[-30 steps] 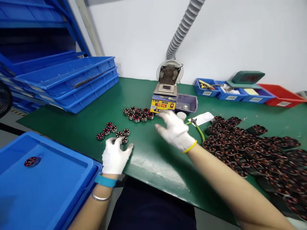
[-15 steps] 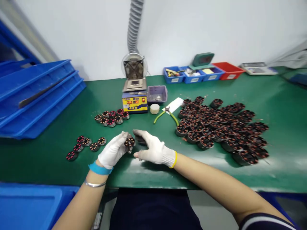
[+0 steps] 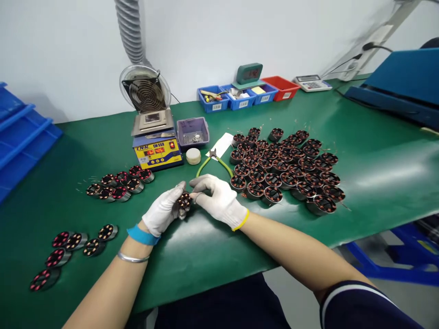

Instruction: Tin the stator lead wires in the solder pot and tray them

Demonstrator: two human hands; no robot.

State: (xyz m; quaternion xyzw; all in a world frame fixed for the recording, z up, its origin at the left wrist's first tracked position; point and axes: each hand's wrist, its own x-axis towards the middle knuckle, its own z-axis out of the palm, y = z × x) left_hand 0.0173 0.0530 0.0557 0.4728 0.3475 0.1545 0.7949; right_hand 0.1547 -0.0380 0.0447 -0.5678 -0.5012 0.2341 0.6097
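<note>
My left hand [image 3: 163, 209], in a white glove with dark fingertips, holds a motor stator [image 3: 184, 201] with its coil face towards me. From the right, the thumb and bent fingers of my gloved right hand [image 3: 219, 198] come together at the stator's edge. Whether a fine wire lies between them is too small to tell. Just beyond my right hand lie green-handled cutters [image 3: 214, 155], partly over a white slip of paper [image 3: 224, 142]. Several stators [image 3: 120, 193] stand in a group on the left, and others [image 3: 59, 257] sit nearer the front.
A large cluster of stators [image 3: 273, 179] with loose wire ends covers the right middle of the green table [image 3: 370, 173]. At the back stand a yellow-blue soldering pot [image 3: 158, 153], a purple tray [image 3: 193, 132], a round white tub [image 3: 193, 156], blue bins [image 3: 213, 101] and a red bin [image 3: 281, 87].
My right hand's fingers have closed in from apart to meet at the stator. The left hand keeps hold of it. The view has turned to the right.
</note>
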